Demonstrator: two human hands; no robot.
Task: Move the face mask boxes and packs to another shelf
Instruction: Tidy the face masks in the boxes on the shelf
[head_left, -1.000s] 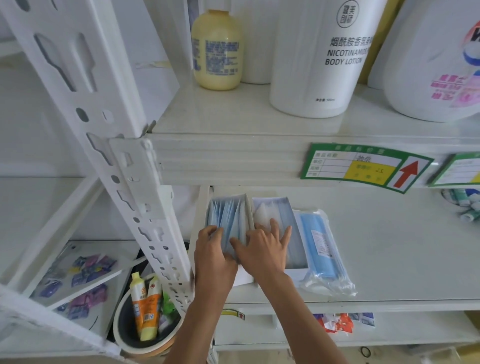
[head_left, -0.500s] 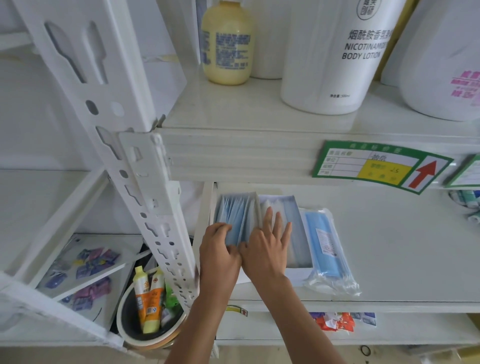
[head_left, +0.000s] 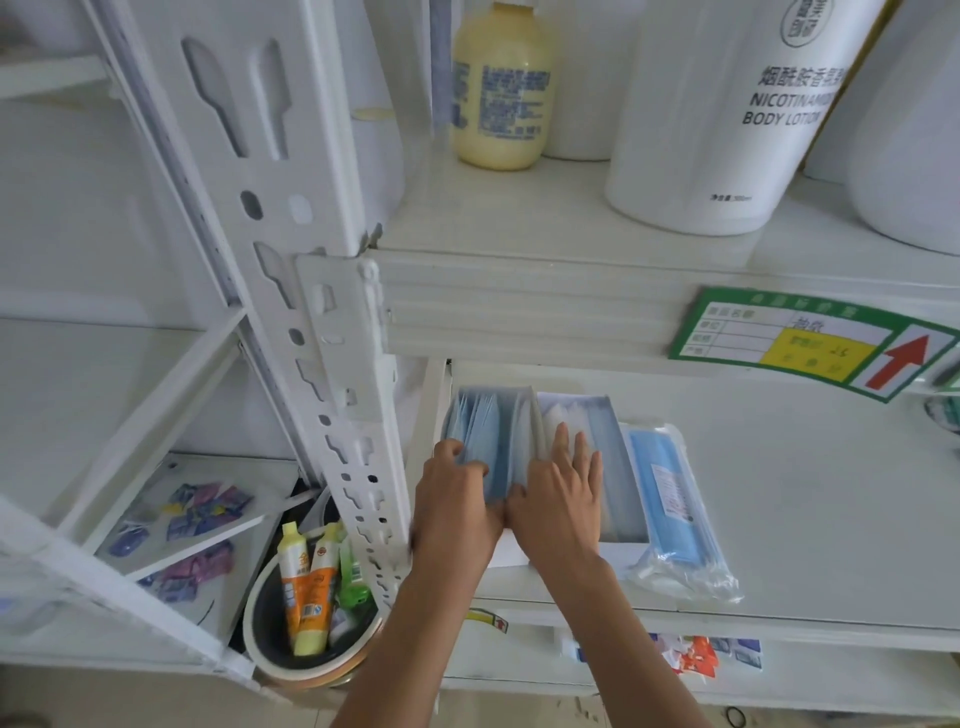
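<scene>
My left hand (head_left: 457, 499) curls over the near end of the open white box of upright blue face masks (head_left: 491, 441). My right hand (head_left: 558, 499) lies flat with fingers straight, pressing that box's right wall against the second open white box of pale blue masks (head_left: 597, 457). Just right of my right hand lies the clear plastic pack of blue masks (head_left: 670, 493), all on the white shelf (head_left: 805, 493). I judge the boxes light with thin walls that buckle, so squeeze both long sides low. The pack looks slippery and floppy; take it at mid-length. My palms hide the boxes' near ends, and the overhead shelf cuts off their far ends.
</scene>
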